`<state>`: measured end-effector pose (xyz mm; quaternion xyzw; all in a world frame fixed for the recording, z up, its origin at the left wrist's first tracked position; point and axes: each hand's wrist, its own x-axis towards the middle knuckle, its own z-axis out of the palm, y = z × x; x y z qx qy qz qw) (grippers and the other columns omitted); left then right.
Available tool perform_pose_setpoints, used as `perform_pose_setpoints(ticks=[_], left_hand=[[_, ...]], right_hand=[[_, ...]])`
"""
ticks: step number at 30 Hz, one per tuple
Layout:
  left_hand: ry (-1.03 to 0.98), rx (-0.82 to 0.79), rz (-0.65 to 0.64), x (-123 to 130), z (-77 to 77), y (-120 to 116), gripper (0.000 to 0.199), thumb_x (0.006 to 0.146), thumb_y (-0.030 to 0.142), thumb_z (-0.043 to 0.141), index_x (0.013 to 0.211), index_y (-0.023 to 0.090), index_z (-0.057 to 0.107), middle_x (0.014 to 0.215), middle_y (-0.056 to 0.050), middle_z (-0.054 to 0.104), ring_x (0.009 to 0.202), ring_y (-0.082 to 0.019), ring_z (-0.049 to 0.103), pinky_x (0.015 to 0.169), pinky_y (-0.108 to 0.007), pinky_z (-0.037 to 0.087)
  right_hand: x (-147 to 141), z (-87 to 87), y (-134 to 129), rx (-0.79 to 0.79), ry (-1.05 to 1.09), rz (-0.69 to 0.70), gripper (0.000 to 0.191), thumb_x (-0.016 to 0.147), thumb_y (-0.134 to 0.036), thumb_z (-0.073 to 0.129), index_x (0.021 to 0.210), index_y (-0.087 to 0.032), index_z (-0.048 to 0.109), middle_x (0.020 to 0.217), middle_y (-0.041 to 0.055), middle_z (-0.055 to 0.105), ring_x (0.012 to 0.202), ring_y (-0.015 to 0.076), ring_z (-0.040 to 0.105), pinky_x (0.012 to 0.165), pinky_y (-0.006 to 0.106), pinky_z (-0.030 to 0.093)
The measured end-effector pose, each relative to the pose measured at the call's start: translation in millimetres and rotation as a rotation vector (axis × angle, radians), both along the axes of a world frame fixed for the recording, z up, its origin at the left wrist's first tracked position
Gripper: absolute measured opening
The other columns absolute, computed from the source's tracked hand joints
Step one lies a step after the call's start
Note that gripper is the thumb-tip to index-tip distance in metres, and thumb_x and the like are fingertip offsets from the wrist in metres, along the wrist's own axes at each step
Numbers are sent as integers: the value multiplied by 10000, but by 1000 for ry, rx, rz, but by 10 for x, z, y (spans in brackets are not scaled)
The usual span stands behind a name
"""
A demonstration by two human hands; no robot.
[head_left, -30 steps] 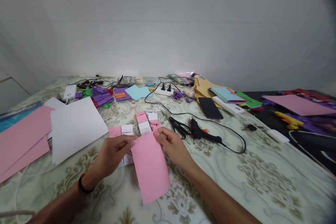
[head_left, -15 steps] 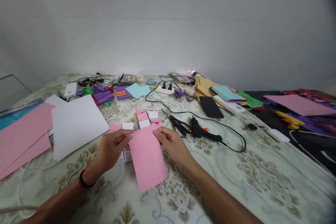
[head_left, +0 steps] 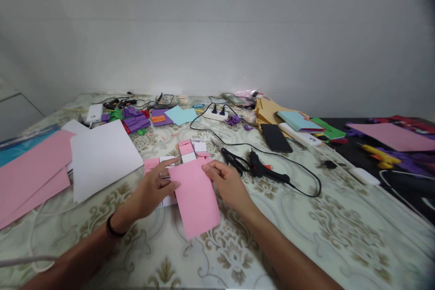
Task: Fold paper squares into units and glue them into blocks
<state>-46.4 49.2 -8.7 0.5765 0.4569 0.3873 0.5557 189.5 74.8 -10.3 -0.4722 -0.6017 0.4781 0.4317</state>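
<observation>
A pink sheet of paper (head_left: 197, 201) hangs tilted above the patterned tablecloth, in front of me. My right hand (head_left: 228, 183) pinches its upper right edge between thumb and fingers. At the upper left edge, the thumb of my left hand (head_left: 151, 190) touches the sheet while the other fingers are stretched apart. Behind the sheet lie folded pink and white paper pieces (head_left: 188, 157), partly covered by it and by my left hand. Black scissors (head_left: 236, 161) and a black glue gun (head_left: 267, 170) lie to the right of my right hand.
White sheets (head_left: 105, 161) and pink sheets (head_left: 37, 163) lie at the left. Purple paper strips (head_left: 136, 120), a power strip (head_left: 216, 115) and a black phone (head_left: 276, 137) lie farther back. A cable (head_left: 306, 156) loops around the glue gun. A yellow glue gun (head_left: 380, 156) is far right.
My left fingers have loosened and spread from the pink sheet's upper left corner, leaving the thumb against its edge. My right hand keeps its pinch. The view has shifted slightly.
</observation>
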Motion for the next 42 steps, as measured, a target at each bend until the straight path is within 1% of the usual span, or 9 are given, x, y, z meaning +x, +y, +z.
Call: perform_pose_setpoints(ticks=[3, 5, 9, 13, 16, 19, 26, 36, 42], left_hand=[[15, -21, 2, 6, 3, -2, 768, 901, 367, 720, 1551, 180, 357, 887, -30, 756, 793, -215, 763, 731, -356, 644], [21, -36, 8, 10, 7, 4, 761, 888, 374, 728, 1528, 166, 372, 814, -8, 739, 744, -215, 758, 714, -369, 645], [32, -36, 32, 9, 10, 23, 712, 868, 367, 735, 1476, 158, 431, 793, 2, 721, 720, -211, 752, 699, -364, 642], [82, 13, 72, -9, 6, 29, 638, 882, 364, 704, 1444, 166, 476, 745, 27, 683, 697, -198, 742, 679, -338, 626], [123, 42, 107, -24, 2, 33, 616, 896, 357, 679, 1448, 171, 480, 771, 17, 690, 710, -194, 740, 684, -336, 624], [133, 47, 121, -32, -5, 43, 622, 890, 349, 679, 1453, 172, 482, 791, 12, 697, 705, -188, 736, 684, -336, 629], [149, 42, 78, -48, -28, 55, 603, 911, 364, 659, 1457, 183, 478, 841, -21, 737, 745, -215, 764, 685, -344, 633], [142, 34, 62, -55, -24, 55, 562, 923, 342, 639, 1443, 188, 494, 826, -14, 723, 744, -213, 767, 699, -345, 640], [151, 79, 69, -59, -28, 58, 548, 929, 362, 652, 1432, 193, 516, 778, 7, 709, 736, -207, 766, 694, -330, 641]], right_hand=[[5, -5, 1, 14, -16, -9, 411, 911, -560, 615, 745, -185, 598, 645, -37, 411, 597, 130, 312, 558, 282, 247], [5, -7, 0, 24, -25, -14, 400, 917, -545, 612, 743, -185, 595, 646, -38, 409, 598, 131, 313, 560, 283, 248], [-3, -5, -3, 29, -32, -18, 404, 918, -546, 605, 730, -189, 584, 640, -43, 402, 591, 129, 310, 553, 283, 247], [-11, 4, 5, 18, 4, 30, 387, 912, -546, 607, 768, -187, 611, 678, -32, 466, 627, 139, 382, 591, 279, 308], [-12, -4, 18, 1, 3, 69, 386, 919, -543, 599, 765, -189, 605, 700, -26, 487, 653, 144, 412, 627, 282, 338], [-9, -30, 26, -11, -26, 73, 398, 921, -545, 598, 739, -192, 581, 689, -30, 462, 643, 140, 388, 620, 285, 320], [-2, -71, 25, 3, -50, 45, 439, 894, -585, 623, 701, -197, 557, 659, -40, 418, 615, 134, 344, 587, 281, 279], [-15, -25, 8, 11, -62, 22, 421, 891, -558, 639, 693, -194, 563, 645, -44, 409, 605, 128, 317, 577, 283, 257], [-24, -9, 9, 49, -79, -20, 383, 892, -519, 630, 696, -192, 595, 628, -35, 457, 591, 131, 346, 570, 283, 274]])
